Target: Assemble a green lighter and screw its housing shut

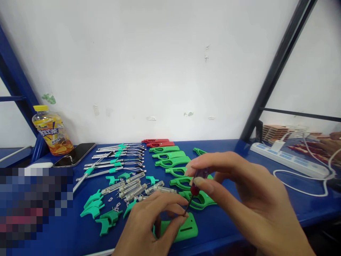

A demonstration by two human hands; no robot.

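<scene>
My right hand (247, 199) pinches a small screwdriver (195, 188) by its dark red handle, tilted, shaft pointing down and left. Its tip meets the green plastic lighter casing (189, 229) close to my left fingertips. With fingers and thumb closed on the casing, my left hand (151, 220) holds it low at the table's front; part of it is hidden behind the fingers. Just beyond my hands lie several green casing halves (174, 161). Teal triggers (93, 206) and clear plastic tubes (133, 188) are scattered to the left, with tiny pale pieces (116, 208) among them.
Metal rods with wires (106, 164) lie in a row at the back left, beside red casings (160, 144). A phone (76, 154) and a drink bottle (52, 131) stand further left. At the right are a white power strip (290, 160) and another person's hand (330, 145).
</scene>
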